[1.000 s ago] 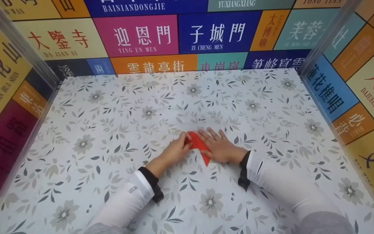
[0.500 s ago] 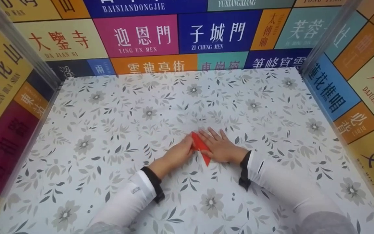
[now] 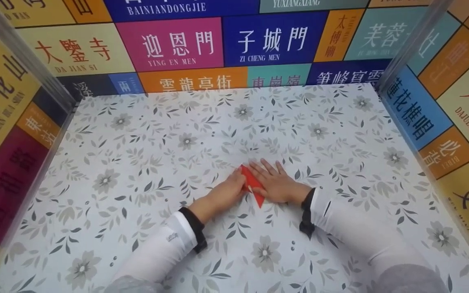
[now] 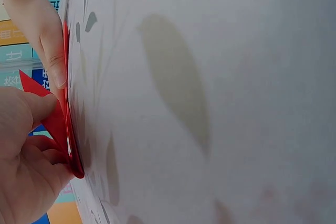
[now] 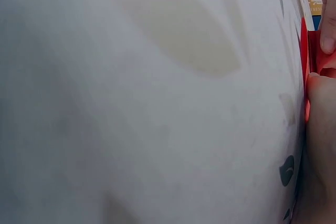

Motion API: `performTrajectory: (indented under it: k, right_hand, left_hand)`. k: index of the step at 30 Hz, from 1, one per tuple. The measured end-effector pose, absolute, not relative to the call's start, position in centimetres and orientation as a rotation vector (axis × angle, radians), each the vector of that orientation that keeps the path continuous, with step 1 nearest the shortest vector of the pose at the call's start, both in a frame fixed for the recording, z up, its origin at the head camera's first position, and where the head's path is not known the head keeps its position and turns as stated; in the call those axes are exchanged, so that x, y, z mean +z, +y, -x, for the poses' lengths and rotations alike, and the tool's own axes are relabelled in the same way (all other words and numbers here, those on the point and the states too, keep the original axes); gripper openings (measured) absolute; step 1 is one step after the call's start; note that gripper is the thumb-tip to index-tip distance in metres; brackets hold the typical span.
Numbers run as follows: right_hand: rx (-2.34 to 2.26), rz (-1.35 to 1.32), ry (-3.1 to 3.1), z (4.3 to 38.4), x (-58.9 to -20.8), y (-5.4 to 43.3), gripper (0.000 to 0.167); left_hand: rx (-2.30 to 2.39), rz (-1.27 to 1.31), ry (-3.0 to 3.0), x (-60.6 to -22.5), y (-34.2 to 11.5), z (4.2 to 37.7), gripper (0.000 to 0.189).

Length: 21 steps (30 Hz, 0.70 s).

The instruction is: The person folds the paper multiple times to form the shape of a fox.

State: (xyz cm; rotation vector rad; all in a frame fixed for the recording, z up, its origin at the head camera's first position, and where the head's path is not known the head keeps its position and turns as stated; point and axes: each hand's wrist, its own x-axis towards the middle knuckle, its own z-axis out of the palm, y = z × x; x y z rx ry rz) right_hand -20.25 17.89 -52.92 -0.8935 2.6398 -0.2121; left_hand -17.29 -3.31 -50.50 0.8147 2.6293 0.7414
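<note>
A folded piece of red paper (image 3: 252, 179) lies on the table between my hands, with a pointed end toward me. My left hand (image 3: 225, 191) is at its left edge. In the left wrist view, the thumb and curled fingers of that left hand (image 4: 23, 156) pinch a raised flap of the red paper (image 4: 54, 124). My right hand (image 3: 277, 185) rests flat on the paper's right side, fingers straight and pointing away from me. Its thumb presses near the paper's middle. The right wrist view catches the red paper (image 5: 304, 45) at its right edge, partly hidden by the hands.
A white cloth with grey flowers and leaves covers the table (image 3: 185, 122). Panels with coloured blocks of lettering (image 3: 275, 40) stand at the back and both sides. Clear corner posts (image 3: 407, 44) rise at the far corners. Black bands (image 3: 193, 230) circle both wrists.
My left hand has moved slightly right, over the paper's left edge, bringing the left flap inward so the paper looks narrower. The right hand has stayed in place.
</note>
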Motion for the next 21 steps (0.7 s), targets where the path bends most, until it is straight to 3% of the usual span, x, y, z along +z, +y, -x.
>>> performTrajectory:
  k: [7, 21]
  right_hand:
    - [-0.192, 0.877, 2.647, 20.07, -51.96, 17.60, 0.071]
    - [-0.177, 0.896, 2.631, 20.10, -52.38, 17.71, 0.071]
  left_hand:
    - [0.622, -0.780, 2.627, -50.15, -2.91, 17.42, 0.045]
    - [0.495, -0.851, 2.575, -50.38, -2.80, 17.26, 0.041]
